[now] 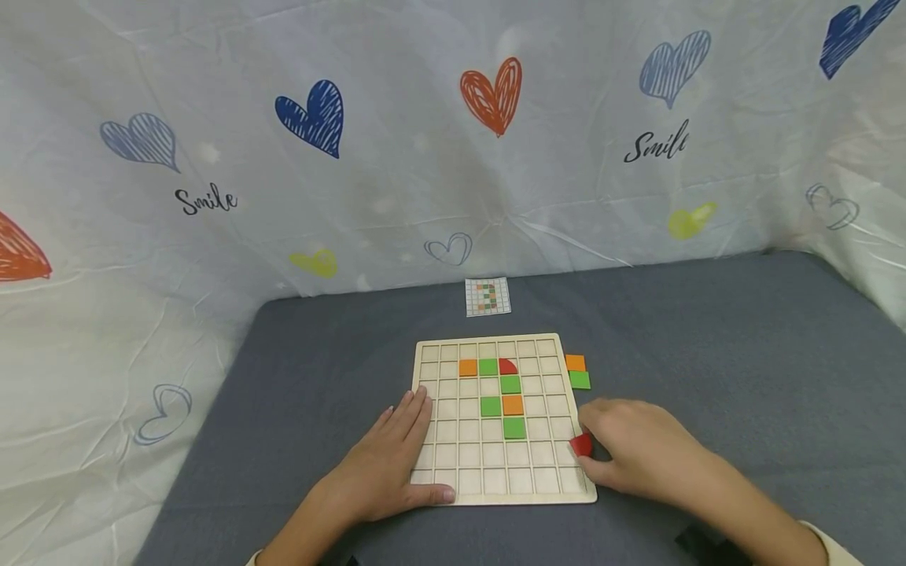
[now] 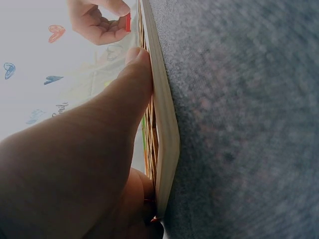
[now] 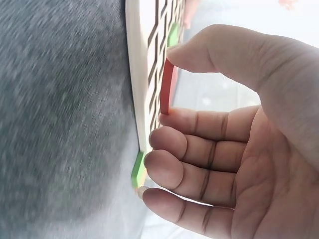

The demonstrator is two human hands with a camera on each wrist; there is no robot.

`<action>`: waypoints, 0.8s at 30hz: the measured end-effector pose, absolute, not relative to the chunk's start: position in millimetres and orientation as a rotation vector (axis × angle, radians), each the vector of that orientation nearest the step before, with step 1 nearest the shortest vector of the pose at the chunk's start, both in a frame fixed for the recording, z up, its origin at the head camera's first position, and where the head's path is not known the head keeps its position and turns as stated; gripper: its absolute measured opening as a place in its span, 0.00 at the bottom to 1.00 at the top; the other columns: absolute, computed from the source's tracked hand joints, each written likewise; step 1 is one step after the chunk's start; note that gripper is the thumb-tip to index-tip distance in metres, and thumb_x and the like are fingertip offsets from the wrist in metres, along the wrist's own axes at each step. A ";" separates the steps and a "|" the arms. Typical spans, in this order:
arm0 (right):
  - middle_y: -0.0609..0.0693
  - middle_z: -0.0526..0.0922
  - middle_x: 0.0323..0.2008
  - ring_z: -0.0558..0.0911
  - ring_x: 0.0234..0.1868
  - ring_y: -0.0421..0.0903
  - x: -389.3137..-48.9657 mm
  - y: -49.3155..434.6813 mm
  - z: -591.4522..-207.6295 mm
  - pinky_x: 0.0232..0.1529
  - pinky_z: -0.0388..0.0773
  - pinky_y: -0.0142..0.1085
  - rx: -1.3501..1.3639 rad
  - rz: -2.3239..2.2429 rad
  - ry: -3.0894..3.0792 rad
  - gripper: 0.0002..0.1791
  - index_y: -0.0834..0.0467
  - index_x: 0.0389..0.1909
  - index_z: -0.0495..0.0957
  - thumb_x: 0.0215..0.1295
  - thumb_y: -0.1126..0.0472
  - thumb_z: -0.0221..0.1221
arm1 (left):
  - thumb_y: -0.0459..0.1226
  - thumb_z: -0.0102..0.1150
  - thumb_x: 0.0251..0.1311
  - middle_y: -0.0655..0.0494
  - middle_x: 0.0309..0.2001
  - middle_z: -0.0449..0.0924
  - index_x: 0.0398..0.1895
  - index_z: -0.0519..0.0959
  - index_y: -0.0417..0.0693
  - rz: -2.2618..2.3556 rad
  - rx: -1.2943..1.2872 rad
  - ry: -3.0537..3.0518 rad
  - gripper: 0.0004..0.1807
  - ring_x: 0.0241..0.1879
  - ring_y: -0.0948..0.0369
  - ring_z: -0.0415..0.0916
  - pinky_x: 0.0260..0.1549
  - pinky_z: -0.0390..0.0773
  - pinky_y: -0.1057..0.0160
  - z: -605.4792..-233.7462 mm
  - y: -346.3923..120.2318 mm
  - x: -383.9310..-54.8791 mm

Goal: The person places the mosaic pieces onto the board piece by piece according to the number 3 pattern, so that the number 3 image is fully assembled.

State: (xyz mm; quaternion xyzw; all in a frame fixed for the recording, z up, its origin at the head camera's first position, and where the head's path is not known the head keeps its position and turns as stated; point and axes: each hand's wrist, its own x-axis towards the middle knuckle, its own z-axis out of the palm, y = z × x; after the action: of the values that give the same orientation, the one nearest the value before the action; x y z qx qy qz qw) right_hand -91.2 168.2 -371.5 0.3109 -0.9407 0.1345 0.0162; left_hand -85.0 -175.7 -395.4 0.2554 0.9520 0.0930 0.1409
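A wooden grid board [image 1: 439,454] lies on the dark grey cloth, with several orange and green square tiles and one red quarter-round tile [image 1: 507,366] set in its cells. My left hand [image 1: 385,464] rests on the board's left edge, fingers straight and thumb on the near left corner. Over the board's right edge my right hand [image 1: 640,448] pinches a red tile [image 3: 168,88] between thumb and index finger. That tile has a curved side in the head view. The other fingers of the right hand are curled beside the board's edge.
An orange tile [image 1: 576,362] and a green tile [image 1: 580,380] lie against the board's right side. Behind the board is a small card [image 1: 487,297] printed with a coloured grid pattern. A white curtain [image 1: 396,181] with hearts hangs at the back of the table.
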 end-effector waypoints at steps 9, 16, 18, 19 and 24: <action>0.37 0.61 0.19 0.60 0.19 0.37 -90.5 145.2 -371.7 0.20 0.60 0.32 1.070 0.415 -2.883 0.16 0.49 0.22 0.68 0.51 0.60 0.69 | 0.79 0.44 0.53 0.46 0.80 0.37 0.80 0.45 0.39 0.272 0.732 2.748 0.66 0.78 0.51 0.34 0.71 0.49 0.43 -395.5 -176.1 -84.9; 0.38 0.65 0.19 0.63 0.20 0.38 -92.3 126.7 -372.3 0.22 0.63 0.34 1.109 0.386 -2.878 0.14 0.52 0.23 0.70 0.50 0.59 0.69 | 0.78 0.44 0.54 0.46 0.80 0.38 0.80 0.46 0.38 0.273 0.739 2.750 0.66 0.78 0.51 0.34 0.71 0.49 0.43 -395.5 -175.9 -84.9; 0.38 0.66 0.20 0.63 0.20 0.38 -92.8 121.7 -372.2 0.22 0.64 0.34 1.119 0.372 -2.878 0.13 0.53 0.24 0.72 0.51 0.59 0.70 | 0.78 0.44 0.54 0.46 0.80 0.38 0.80 0.46 0.39 0.273 0.742 2.752 0.66 0.78 0.51 0.34 0.71 0.50 0.43 -395.5 -175.9 -84.8; 0.39 0.66 0.20 0.64 0.20 0.38 -93.0 119.3 -372.1 0.22 0.64 0.34 1.125 0.365 -2.878 0.13 0.53 0.24 0.73 0.51 0.58 0.70 | 0.78 0.44 0.54 0.46 0.80 0.38 0.80 0.46 0.39 0.273 0.742 2.753 0.66 0.78 0.51 0.34 0.71 0.50 0.43 -395.5 -175.9 -84.8; 0.39 0.66 0.20 0.65 0.21 0.39 -94.1 109.3 -372.4 0.22 0.63 0.34 1.138 0.339 -2.872 0.12 0.55 0.25 0.74 0.52 0.57 0.70 | 0.78 0.44 0.53 0.46 0.80 0.38 0.80 0.46 0.39 0.270 0.738 2.753 0.66 0.78 0.51 0.34 0.71 0.50 0.43 -395.5 -176.0 -85.0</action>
State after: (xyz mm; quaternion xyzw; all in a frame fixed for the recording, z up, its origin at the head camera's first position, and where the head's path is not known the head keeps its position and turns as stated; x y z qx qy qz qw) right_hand -94.1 109.3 -372.4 0.3660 -0.9240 0.1092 0.0168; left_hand -85.0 -176.0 -395.5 0.2554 0.9523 0.0932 0.1389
